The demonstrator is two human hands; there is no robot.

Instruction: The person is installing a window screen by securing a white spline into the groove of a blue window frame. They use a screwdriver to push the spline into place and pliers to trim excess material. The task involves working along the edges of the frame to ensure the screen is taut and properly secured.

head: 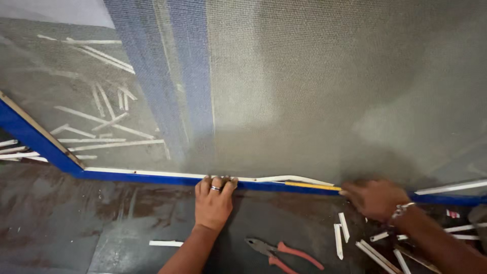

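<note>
- Dark, stained floor (76,223); grey mesh (329,91) over blue frame (152,178).
- Left hand (214,203), fingers together, pressing white strip (284,179) into frame edge.
- Right hand (374,198) pinching yellow tool (312,186).
- Seating step, apparently; next push probably at raised strip.

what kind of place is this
Probably a workshop floor where screen frames get made: grey mesh lies over a blue frame, with white strip offcuts scattered about and pliers beside the left hand.

Red-handled pliers (284,253) on floor, white offcuts (341,234) nearby.
</note>
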